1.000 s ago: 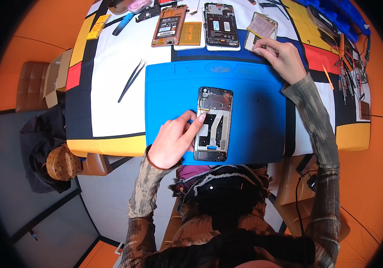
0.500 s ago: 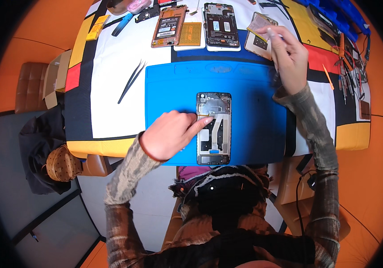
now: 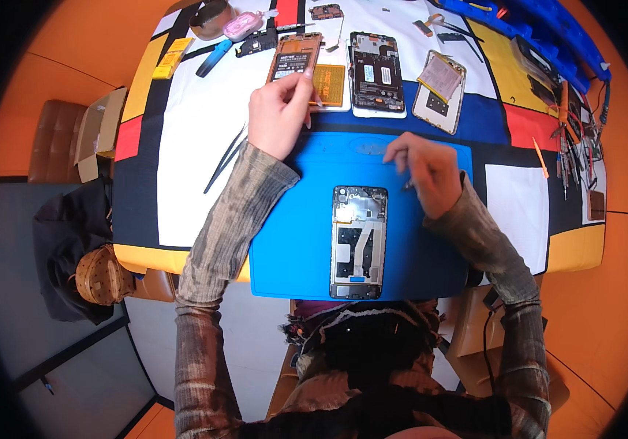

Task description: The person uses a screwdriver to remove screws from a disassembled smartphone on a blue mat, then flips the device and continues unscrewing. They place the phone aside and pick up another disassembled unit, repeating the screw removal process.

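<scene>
An opened phone frame (image 3: 358,241) lies lengthwise on the blue work mat (image 3: 285,234), with no hand on it. My left hand (image 3: 279,110) reaches beyond the mat's far edge. Its thumb and forefinger are pinched together at the near-left edge of an orange-yellow flat part (image 3: 331,82); whether they hold it is unclear. My right hand (image 3: 425,170) hovers over the mat just right of the frame's top. Its fingers are curled, and a small dark piece (image 3: 408,186) shows at the fingertips.
Three more opened phones (image 3: 293,58) (image 3: 376,73) (image 3: 440,91) lie in a row beyond the mat. Black tweezers (image 3: 226,157) rest left of the mat. Hand tools (image 3: 564,139) line the right edge, and a blue tray (image 3: 548,36) sits at the back right. A wicker basket (image 3: 102,276) stands below the table's left corner.
My left hand left the phone frame and reached to the far parts. My right hand came back from the far right phone to the mat beside the frame.
</scene>
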